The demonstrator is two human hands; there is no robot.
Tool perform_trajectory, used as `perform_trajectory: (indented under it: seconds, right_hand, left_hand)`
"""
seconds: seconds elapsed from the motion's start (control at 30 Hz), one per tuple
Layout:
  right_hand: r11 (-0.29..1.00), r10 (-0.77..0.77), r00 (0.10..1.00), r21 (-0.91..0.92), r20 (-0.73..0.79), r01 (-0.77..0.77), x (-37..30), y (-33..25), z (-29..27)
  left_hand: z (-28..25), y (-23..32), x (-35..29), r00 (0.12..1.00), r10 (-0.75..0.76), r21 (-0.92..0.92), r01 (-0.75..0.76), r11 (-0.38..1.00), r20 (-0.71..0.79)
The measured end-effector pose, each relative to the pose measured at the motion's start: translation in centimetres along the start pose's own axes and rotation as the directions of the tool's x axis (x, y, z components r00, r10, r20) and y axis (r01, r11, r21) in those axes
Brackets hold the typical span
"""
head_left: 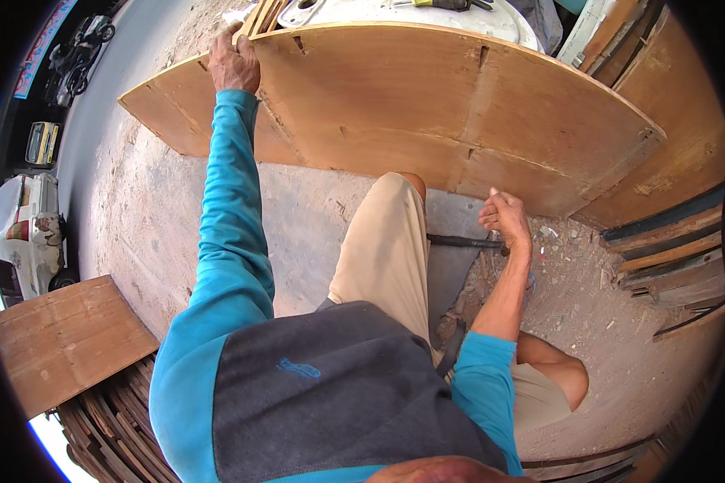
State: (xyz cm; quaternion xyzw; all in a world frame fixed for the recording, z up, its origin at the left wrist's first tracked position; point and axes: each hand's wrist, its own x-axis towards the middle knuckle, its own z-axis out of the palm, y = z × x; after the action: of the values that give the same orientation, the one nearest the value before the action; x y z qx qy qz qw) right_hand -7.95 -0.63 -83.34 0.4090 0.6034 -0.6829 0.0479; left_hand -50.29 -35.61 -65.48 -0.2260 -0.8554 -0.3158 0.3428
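looks down past a dark grey shirt with turquoise sleeves [314, 386] and a bent knee in beige cloth [383, 241]. with the left hand [234, 63], arm stretched far forward, holds the top edge of a wide light-brown wooden panel [370, 97], grip closed over the rim toward the left end. places that panel straight ahead, standing on a long edge across most of the view, marked with paler bands and with small dark notches along the top. with the right hand [504, 216], hovers low near the panel's bottom edge, fingers curled, just beside a black bar-shaped tool [466, 241]; cannot tell if clamped on anything or touching the tool.

behind the panel, shows a white rounded plastic surface [342, 11] bearing a yellow-green and black hand tool [443, 3]. to the right, shows a second brown wooden panel [677, 137] near a stack of long curved wooden strips [677, 249]. underfoot, shows a flat grey sheet [298, 209] on pale dusty ground [604, 322]. at lower left, shows a smaller brown board [72, 338] over a pile of thin dark strips [113, 427]. beyond, shows a grey road [109, 97], dark motorcycles [80, 60] and a worn white vehicle [36, 233].
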Motion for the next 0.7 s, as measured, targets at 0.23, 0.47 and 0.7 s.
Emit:
perform_trajectory:
  seconds: [0.23, 0.47, 0.7]
  right_hand:
    - [0.395, -0.917, 0.244, -0.619, -0.317, 0.679, -5.2, -19.2, 3.0]
    - [-0.017, -0.99, 0.127, -0.952, 0.058, 0.305, -0.5, -23.4, 2.8]
    - [0.027, -0.974, 0.222, -0.96, 0.036, 0.277, -2.0, -22.9, 4.2]
  left_hand:
    - [1.1, -3.0, -0.7, 0.965, 0.155, 0.07, -0.173, 0.982, 0.21]
    - [2.2, -2.9, -1.6, 0.973, 0.147, 0.033, -0.155, 0.987, 0.178]
    - [1.2, -4.2, -1.1, 0.977, -0.213, -0.501, 0.168, 0.849, -0.033]
